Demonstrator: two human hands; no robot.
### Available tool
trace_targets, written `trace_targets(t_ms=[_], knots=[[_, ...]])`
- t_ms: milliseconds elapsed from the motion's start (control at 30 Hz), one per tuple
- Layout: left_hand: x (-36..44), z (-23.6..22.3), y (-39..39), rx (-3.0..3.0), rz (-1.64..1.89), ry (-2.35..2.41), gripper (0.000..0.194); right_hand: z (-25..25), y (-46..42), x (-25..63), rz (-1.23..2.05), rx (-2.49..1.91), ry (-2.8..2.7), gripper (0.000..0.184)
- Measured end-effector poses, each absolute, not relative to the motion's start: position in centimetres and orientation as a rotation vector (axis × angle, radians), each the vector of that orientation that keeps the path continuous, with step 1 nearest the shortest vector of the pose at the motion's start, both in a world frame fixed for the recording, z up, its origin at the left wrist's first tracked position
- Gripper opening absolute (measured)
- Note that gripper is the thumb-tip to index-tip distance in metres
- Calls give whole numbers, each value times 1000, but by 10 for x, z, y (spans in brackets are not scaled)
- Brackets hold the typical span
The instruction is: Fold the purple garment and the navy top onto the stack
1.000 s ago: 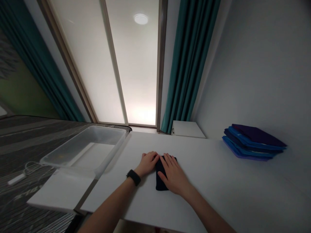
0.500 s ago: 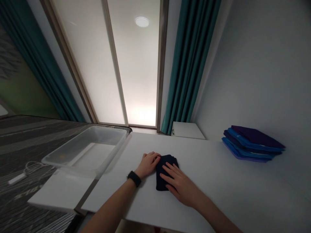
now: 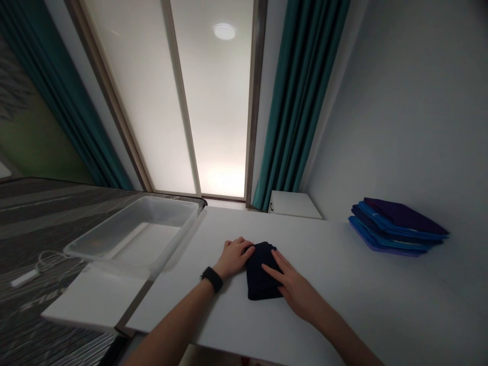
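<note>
A dark navy folded cloth (image 3: 263,277), its kind not clear, lies flat on the white table. My left hand (image 3: 235,258) rests at its upper left edge, fingers slightly bent and lying on the tabletop, with the thumb touching the cloth's corner. On the cloth's right side lies my right hand (image 3: 295,287), its fingers spread apart over the top and edge. Neither hand lifts the cloth. A black watch (image 3: 212,279) is on my left wrist.
A stack of folded blue and purple cloths (image 3: 398,226) sits to the right by the wall. On the left stands a translucent plastic bin (image 3: 173,249); a white power strip (image 3: 25,278) with its cord lies beyond it. A small white cabinet (image 3: 293,204) is behind the table (image 3: 335,305).
My right hand has slid from the middle of the navy cloth to its right edge, uncovering more of it. My left hand stays nearly in place.
</note>
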State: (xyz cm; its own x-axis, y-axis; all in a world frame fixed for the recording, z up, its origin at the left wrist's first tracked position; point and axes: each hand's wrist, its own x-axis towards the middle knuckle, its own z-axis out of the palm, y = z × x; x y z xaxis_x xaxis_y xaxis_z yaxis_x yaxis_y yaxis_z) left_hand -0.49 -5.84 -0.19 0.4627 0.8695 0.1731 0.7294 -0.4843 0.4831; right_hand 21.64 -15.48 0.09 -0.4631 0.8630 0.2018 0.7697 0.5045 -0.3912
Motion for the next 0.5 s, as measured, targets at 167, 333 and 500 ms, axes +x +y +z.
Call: trace_targets(t_ms=[167, 333, 500], knots=[[7, 5, -64, 2269, 638, 1408, 32, -12, -157, 219, 506, -1379, -2276, 87], [27, 10, -67, 2137, 722, 1377, 26, -21, -156, 221, 580, -1298, -2193, 91], [35, 9, -64, 2100, 715, 1445, 24, -23, -158, 226, 585, -1247, -2031, 86]])
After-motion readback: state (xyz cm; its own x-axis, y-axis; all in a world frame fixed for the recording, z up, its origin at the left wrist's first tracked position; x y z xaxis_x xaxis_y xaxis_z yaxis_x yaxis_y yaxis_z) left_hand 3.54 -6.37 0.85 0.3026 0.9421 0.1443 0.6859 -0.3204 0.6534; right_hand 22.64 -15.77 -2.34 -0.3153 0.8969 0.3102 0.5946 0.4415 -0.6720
